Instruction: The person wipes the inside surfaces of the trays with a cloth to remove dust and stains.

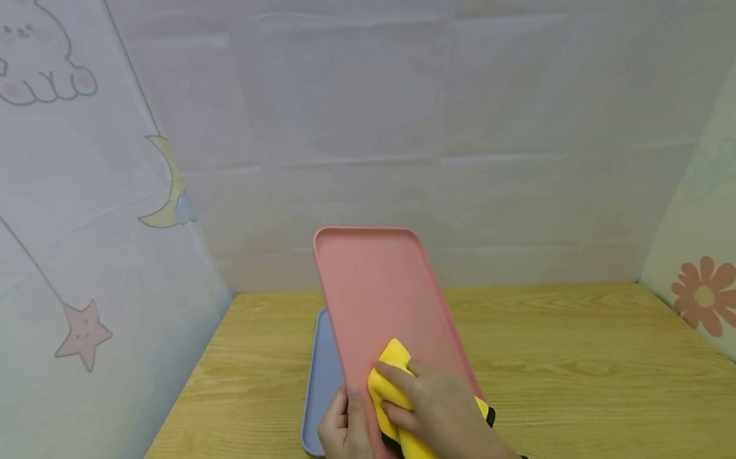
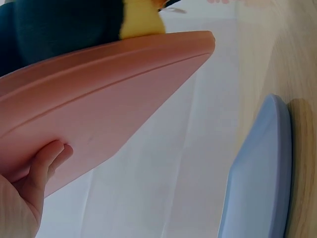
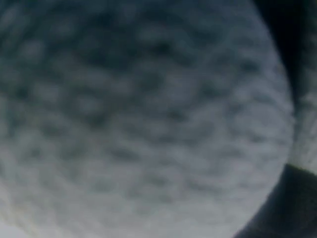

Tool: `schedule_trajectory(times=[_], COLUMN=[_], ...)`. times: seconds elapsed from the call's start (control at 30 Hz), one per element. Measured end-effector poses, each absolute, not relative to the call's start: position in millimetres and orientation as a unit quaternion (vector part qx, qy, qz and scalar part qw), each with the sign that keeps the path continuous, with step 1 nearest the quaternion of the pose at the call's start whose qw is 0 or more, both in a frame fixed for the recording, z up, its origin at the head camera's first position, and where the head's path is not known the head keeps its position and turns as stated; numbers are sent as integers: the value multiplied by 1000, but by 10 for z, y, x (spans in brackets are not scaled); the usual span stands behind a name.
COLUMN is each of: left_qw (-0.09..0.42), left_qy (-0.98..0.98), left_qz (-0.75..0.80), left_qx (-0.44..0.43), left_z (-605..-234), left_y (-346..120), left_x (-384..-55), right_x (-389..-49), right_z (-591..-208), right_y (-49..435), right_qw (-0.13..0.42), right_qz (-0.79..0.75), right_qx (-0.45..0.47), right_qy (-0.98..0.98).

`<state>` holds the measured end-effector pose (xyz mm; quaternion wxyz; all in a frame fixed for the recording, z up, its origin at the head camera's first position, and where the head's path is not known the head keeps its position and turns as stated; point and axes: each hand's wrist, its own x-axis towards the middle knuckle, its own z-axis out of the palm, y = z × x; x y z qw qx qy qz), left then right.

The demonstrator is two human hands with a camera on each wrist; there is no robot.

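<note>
A pink rectangular tray (image 1: 379, 286) is held tilted up above the table, its raised rim facing me. My left hand (image 1: 348, 440) grips its left edge, thumb on the front. In the left wrist view, fingers (image 2: 47, 158) of that hand lie against the tray's underside (image 2: 99, 114). My right hand (image 1: 443, 404) holds a bunched yellow cloth (image 1: 396, 386) with black edging against the tray's inner face. From the left wrist the cloth's dark side (image 2: 69, 27) shows above the rim. Blurred grey fabric (image 3: 148, 124) fills most of the right wrist view, hiding that hand.
Beneath and left of the pink tray, a blue tray (image 1: 324, 384) lies on the wood-grain table (image 1: 580, 364). Pale wall sheets (image 1: 346, 116) with printed figures stand behind and at both sides.
</note>
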<state>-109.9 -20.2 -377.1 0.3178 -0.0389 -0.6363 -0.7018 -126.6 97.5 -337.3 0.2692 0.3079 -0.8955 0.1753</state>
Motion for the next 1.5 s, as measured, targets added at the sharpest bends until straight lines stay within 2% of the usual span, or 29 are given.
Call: schedule_trajectory(times=[0.33, 0.7, 0.9, 1.07, 1.5], left_qw=[331, 380, 377, 371, 381], left_qy=[-623, -616, -625, -625, -609], left_qz=[-707, -686, -681, -683, -691], left_qx=[-49, -71, -64, -66, -77], left_z=[-3749, -3766, -3759, -3739, -3709], left_y=[-224, -250, -256, -253, -250], left_x=[-1089, -1103, -1095, -1084, -1075], right_x=[-1417, -1615, -1711, -1773, -1757], right_z=[-3448, -3554, -3619, -3653, -3630], right_y=[1118, 1291, 1400, 1484, 1484], right_qw=[203, 131, 96, 86, 102], right_qz=[161, 198, 209, 224, 234], right_qx=[254, 201, 172, 156, 157], right_qy=[-932, -950, -958, -958, -954])
